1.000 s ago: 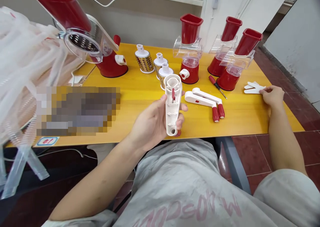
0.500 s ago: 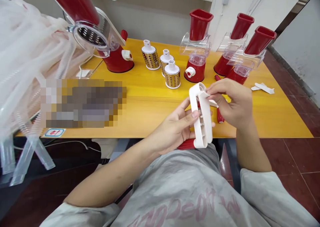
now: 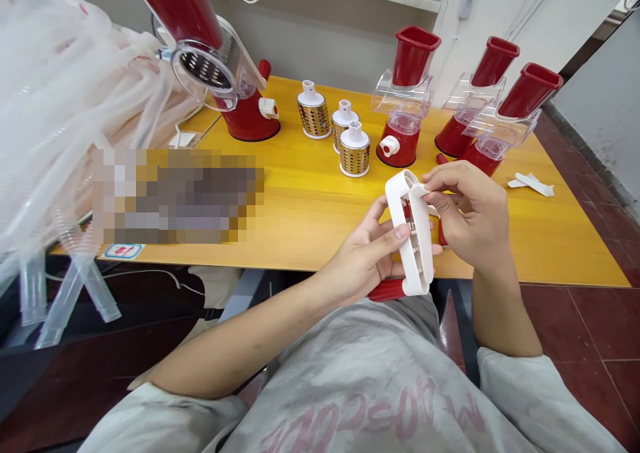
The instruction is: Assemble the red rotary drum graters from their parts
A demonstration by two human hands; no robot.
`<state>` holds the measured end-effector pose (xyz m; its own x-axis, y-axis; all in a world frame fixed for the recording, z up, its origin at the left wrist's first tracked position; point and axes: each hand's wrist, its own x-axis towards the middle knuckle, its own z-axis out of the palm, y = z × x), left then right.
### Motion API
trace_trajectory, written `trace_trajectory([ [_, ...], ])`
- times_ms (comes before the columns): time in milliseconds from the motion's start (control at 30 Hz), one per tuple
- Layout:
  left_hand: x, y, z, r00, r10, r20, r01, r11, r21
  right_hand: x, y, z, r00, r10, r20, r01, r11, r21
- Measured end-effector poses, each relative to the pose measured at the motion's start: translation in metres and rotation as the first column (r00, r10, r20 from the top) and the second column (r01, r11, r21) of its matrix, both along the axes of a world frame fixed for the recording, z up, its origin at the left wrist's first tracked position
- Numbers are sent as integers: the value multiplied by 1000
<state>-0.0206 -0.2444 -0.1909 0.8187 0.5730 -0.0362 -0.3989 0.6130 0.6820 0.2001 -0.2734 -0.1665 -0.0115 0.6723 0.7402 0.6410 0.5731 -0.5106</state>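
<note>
My left hand [image 3: 373, 253] is wrapped round a white crank handle [image 3: 395, 206], tilted upright above the table's front edge. Its hollow, ribbed inner side faces right, and a red grip [image 3: 387, 290] sticks out at the bottom left. With thumb and forefinger, my right hand [image 3: 470, 213] pinches a thin white cover strip [image 3: 420, 190] at the crank's upper end. Whether that strip is seated in the crank or loose I cannot tell. Behind my right hand another red grip [image 3: 442, 232] lies on the table, partly hidden.
Red rotary graters [image 3: 400, 140] stand along the back, one with its drum fitted [image 3: 207, 66]. Several metal grating drums [image 3: 355, 156] are mid-table. White strips [image 3: 533, 184] lie at the right. Clear plastic tubing [image 3: 75, 106] piles up at the left beside a blurred patch.
The view has shifted slightly, so everything sits a little further right. The crank handle has turned a little, showing more of its inner side. Both hands keep their hold.
</note>
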Motion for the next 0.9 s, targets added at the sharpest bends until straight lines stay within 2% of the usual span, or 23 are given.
trace_trajectory([
  [133,0,-1,1,1000,11,14,-11,1000,0,-3,-3,4,1000,6,-10,-7,998,-58],
  [233,-2,-3,2,999,7,47,-6,1000,-18,-6,-1,4,1000,14,7,-14,1000,7],
  [367,-5,-4,3,997,-15,74,18,999,-40,-6,4,1,996,90,1,-90,992,83],
  [467,-6,-4,3,995,-28,94,32,999,-41,-7,4,1,998,60,-3,-59,992,115],
  [600,-5,-4,1,993,-26,113,32,998,-47,-8,4,0,999,2,49,-8,994,109],
  [767,-5,-4,1,995,-31,98,38,996,-76,-5,5,0,997,67,37,-71,991,111],
  [900,-6,-3,3,995,-37,88,43,997,-68,-4,3,0,999,51,-6,-51,997,61],
])
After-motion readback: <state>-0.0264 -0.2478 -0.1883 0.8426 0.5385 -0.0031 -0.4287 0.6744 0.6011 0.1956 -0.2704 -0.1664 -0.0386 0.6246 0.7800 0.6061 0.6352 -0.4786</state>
